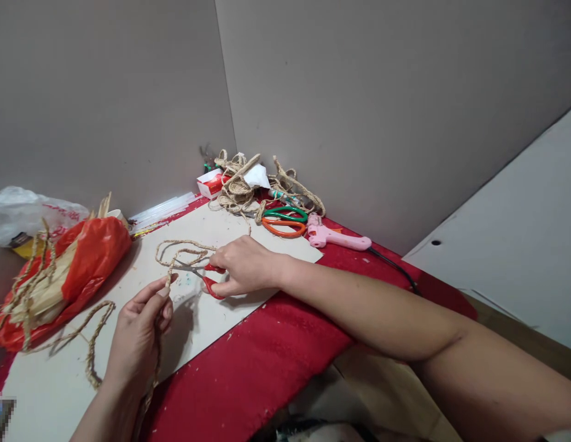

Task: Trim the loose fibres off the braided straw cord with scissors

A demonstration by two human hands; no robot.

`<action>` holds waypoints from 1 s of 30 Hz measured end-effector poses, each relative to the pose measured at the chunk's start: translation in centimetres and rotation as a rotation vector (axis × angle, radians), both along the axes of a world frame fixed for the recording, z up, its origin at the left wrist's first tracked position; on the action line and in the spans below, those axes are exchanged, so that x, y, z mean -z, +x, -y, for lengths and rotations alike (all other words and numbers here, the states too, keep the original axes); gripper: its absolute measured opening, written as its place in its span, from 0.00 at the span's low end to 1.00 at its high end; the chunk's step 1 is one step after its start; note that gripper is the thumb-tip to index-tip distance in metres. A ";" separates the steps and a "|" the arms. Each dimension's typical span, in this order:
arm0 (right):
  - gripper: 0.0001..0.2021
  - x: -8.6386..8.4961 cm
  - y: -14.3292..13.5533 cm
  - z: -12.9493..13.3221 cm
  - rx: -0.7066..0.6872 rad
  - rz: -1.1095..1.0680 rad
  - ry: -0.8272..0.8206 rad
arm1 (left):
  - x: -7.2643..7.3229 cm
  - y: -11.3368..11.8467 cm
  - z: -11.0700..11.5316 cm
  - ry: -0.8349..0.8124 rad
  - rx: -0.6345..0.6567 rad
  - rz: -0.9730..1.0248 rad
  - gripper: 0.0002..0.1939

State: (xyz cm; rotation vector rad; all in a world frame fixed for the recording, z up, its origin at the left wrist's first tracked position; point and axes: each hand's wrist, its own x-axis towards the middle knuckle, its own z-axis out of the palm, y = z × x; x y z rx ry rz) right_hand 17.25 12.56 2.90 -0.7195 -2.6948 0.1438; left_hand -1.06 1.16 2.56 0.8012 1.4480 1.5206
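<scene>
My left hand (145,322) pinches a braided straw rope (169,270) between thumb and fingers, with part of the rope running down past the wrist. In my right hand (242,267) is a pair of red-handled scissors (193,268), my fingers through the loops. The blades point left and meet the rope just above my left fingertips; whether they are cutting it I cannot tell. Beyond the blades, the rope bends into a loop on a white board (225,325). More braided rope (92,350) curves along the board left of my left hand.
A red plastic bag (99,258) of straw stands at the left, near clear glue sticks (163,209). At the back are rope coils (239,193), a small red-and-white box (210,184), scissors with green and orange handles (285,228), and a pink glue gun (341,238) with a black cord.
</scene>
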 end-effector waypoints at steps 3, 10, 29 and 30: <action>0.20 -0.2 0.0 0.3 0.017 0.035 0.052 | 0.2 0.1 0.0 0.004 -0.023 -0.028 0.14; 0.21 -0.1 -0.2 0.6 0.055 0.081 0.112 | 0.6 0.1 0.3 -0.008 -0.030 -0.198 0.17; 0.15 -0.3 0.1 0.4 0.006 0.073 -0.034 | 0.5 0.1 0.3 0.004 -0.061 -0.239 0.19; 0.16 -0.2 0.1 0.4 0.013 0.064 -0.032 | 0.5 0.1 0.3 0.009 -0.064 -0.241 0.19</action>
